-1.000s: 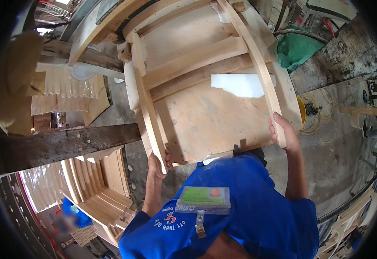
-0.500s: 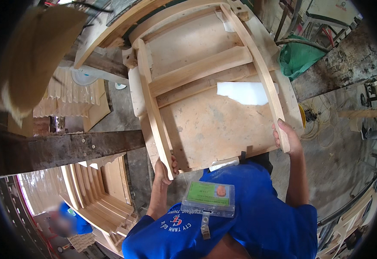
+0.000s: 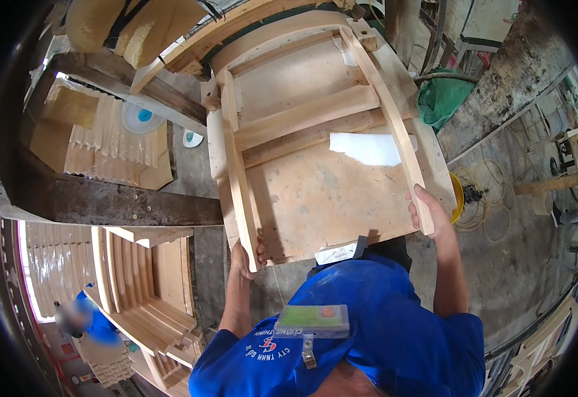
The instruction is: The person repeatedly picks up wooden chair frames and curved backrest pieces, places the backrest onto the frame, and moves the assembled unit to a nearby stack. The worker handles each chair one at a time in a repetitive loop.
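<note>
A pale wooden frame (image 3: 309, 118), shaped like a chair back, has two long, slightly curved side pieces joined by crossbars. It rests at its far end on a worn board tabletop (image 3: 322, 212). My left hand (image 3: 243, 258) is closed round the near end of the left side piece. Around the near end of the right side piece my right hand (image 3: 432, 213) is wrapped, thumb on top. Under the frame, beside the right side piece, lies a torn white sheet (image 3: 367, 148).
Dark steel beams (image 3: 137, 204) flank the tabletop left and right. A green bag (image 3: 442, 99) hangs at the right, above a yellow round object (image 3: 458, 198) and coiled hose (image 3: 497, 205). Stacked wooden parts (image 3: 147, 308) and another person (image 3: 94, 325) are at the lower left.
The view has shifted slightly, showing more of the left side. Both hands keep their hold on the frame, which lies almost the same on the tabletop.
</note>
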### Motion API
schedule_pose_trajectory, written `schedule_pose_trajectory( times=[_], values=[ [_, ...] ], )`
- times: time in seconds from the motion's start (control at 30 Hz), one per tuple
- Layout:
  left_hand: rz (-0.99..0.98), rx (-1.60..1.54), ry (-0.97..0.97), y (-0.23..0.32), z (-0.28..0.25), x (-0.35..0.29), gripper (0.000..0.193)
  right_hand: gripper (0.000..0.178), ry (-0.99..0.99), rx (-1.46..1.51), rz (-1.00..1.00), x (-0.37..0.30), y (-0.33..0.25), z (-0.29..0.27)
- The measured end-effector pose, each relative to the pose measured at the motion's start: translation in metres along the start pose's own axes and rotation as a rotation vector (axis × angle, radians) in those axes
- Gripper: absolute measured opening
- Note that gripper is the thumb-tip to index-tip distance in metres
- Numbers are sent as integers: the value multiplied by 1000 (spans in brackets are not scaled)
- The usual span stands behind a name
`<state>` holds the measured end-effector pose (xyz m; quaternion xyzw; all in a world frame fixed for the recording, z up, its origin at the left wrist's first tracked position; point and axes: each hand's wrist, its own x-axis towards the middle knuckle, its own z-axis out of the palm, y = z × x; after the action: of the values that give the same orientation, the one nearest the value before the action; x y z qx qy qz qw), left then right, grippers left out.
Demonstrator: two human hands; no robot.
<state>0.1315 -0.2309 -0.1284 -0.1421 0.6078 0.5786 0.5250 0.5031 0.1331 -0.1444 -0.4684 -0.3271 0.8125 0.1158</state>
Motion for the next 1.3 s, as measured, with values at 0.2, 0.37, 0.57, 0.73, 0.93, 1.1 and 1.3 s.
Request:
schedule_pose_trajectory(
  times=[0.2,0.37,0.57,0.73,0.93,1.1,1.3],
  values=[
    [31,31,43,-9,-12,-26,38,47,-50,3,-38,-28,13,4],
    [19,44,101,-3,-14,-47,38,47,-24,-8,-47,-55,14,13],
    [119,189,177,5,-20,-66,43,39,-18,51,-21,-81,29,26],
    [778,691,588,30,-44,-66,36,40,-74,22,1,-91,42,42],
    [955,493,470,75,69,-22,31,48,-88,27,-41,-96,63,49],
    [316,-113,-138,76,138,58,58,48,-98,14,-75,-114,66,38],
    [248,-535,-157,76,176,112,56,47,-103,-71,-86,-141,72,17]
  ],
)
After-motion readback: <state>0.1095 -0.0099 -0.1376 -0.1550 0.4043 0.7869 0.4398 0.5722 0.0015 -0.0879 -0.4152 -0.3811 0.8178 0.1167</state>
